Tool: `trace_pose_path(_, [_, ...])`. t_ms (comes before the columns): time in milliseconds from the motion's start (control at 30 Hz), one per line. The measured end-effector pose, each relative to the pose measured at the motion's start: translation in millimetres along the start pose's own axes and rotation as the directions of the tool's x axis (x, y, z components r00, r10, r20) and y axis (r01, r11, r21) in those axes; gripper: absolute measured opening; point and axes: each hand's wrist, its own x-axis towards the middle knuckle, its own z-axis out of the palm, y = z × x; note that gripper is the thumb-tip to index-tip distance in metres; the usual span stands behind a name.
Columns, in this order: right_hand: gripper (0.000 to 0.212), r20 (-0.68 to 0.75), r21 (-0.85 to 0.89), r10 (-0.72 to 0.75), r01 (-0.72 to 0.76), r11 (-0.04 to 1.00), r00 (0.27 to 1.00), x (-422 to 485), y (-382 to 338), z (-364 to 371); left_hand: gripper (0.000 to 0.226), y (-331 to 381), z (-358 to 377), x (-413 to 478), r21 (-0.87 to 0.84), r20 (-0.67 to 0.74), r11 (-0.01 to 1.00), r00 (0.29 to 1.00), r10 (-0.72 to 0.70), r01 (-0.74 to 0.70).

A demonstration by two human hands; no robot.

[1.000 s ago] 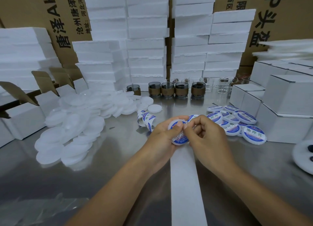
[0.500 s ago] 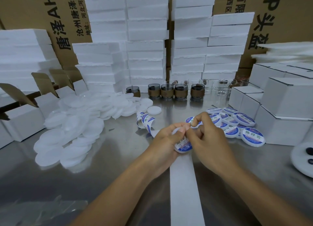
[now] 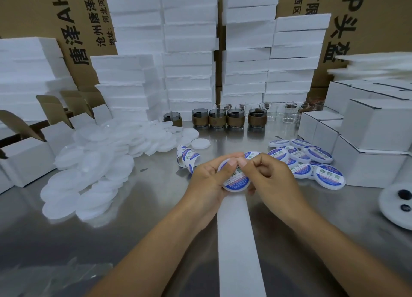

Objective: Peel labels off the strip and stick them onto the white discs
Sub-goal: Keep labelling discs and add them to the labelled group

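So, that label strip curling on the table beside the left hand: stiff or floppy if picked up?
Probably floppy: the label strip loops and curls over itself. Likely very light, since those thin loops stand on edge on the table without sagging. Its bare backing nearer the camera looks smooth, so possibly slippery.

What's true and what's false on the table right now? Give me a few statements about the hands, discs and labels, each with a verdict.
1. The left hand and right hand both hold one labelled disc. True.
2. The plain white discs are piled on the person's right. False: they lie on the left, and the finished labelled discs lie on the right.
3. A curled label strip lies just beyond the left hand. True.
4. The brown-sleeved glass cups lie tipped over. False: they stand upright in a row at the back.
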Motion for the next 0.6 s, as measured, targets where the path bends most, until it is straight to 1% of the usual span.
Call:
trace_pose_path(67, [0.044,0.055,0.070,0.008,-0.012,0.997,0.998,0.3,0.0,-0.6,0.024,0.0,-2.5,1.6,-0.009,-0.014,1.000,1.000,0.011,-0.011])
trace_pose_path(133, [0.041,0.055,0.097,0.014,-0.019,0.995,0.998,1.5,1.2,-0.6,0.027,0.3,-3.6,2.2,-0.003,-0.007,1.000,1.000,0.012,-0.012])
trace_pose_path(233, [0.027,-0.019,0.100,-0.008,0.009,0.995,1.000,3.1,2.0,0.5,0.028,2.0,-3.6,2.1,0.023,-0.022,1.000,1.000,0.014,-0.014])
trace_pose_path(333, [0.024,-0.104,0.154,-0.011,0.027,0.988,0.994,3.1,1.8,-0.8,0.034,1.6,-2.5,1.5,0.108,-0.046,0.994,0.999,0.013,-0.008])
trace_pose_path(400, [0.024,-0.132,0.178,-0.005,0.028,0.984,0.991,3.1,1.1,-2.8,0.034,0.4,-2.4,1.2,0.171,-0.069,0.985,0.997,0.015,-0.002])
trace_pose_path(467, [0.022,-0.097,0.184,-0.007,0.025,0.983,0.995,2.2,0.5,-2.1,0.028,-0.2,-3.0,1.5,0.185,-0.087,0.983,0.996,0.022,-0.005])
trace_pose_path(533, [0.014,-0.033,0.184,-0.023,0.029,0.983,0.999,1.1,0.7,0.8,0.026,-0.5,-3.7,2.1,0.168,-0.101,0.986,0.994,0.037,-0.020])
trace_pose_path(600, [0.009,0.001,0.171,-0.041,0.040,0.984,0.999,0.8,1.6,2.7,0.024,-1.0,-4.0,2.3,0.152,-0.112,0.988,0.992,0.050,-0.032])
